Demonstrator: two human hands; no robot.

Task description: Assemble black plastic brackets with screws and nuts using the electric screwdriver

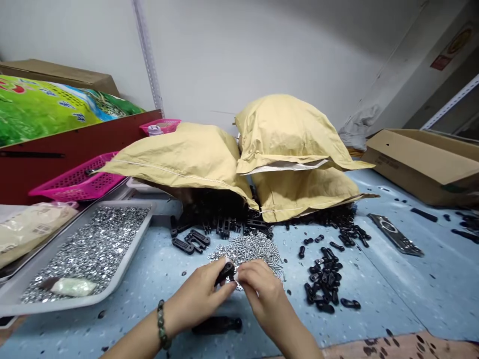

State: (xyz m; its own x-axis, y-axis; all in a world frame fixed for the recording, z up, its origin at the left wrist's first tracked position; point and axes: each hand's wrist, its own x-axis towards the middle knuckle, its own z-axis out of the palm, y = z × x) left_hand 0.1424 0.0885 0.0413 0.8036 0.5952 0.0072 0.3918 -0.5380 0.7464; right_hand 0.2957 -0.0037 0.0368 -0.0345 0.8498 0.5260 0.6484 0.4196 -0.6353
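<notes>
My left hand (200, 296), with a bead bracelet on the wrist, is closed round a small black plastic part (225, 272). My right hand (262, 291) meets it from the right, fingers pinched together at the part's end; what they pinch is too small to name. Both hands hover just in front of a heap of small silver screws (251, 249) on the blue table. A longer black part (217, 325) lies on the table under my left wrist.
A grey tray (138, 239) of silver washers sits at the left with a small bag in it. Finished-looking black parts (326, 286) are piled at the right. Tan sacks (288, 149) spill black pieces behind. Pink baskets (75, 182) and a cardboard box (422, 162) flank the table.
</notes>
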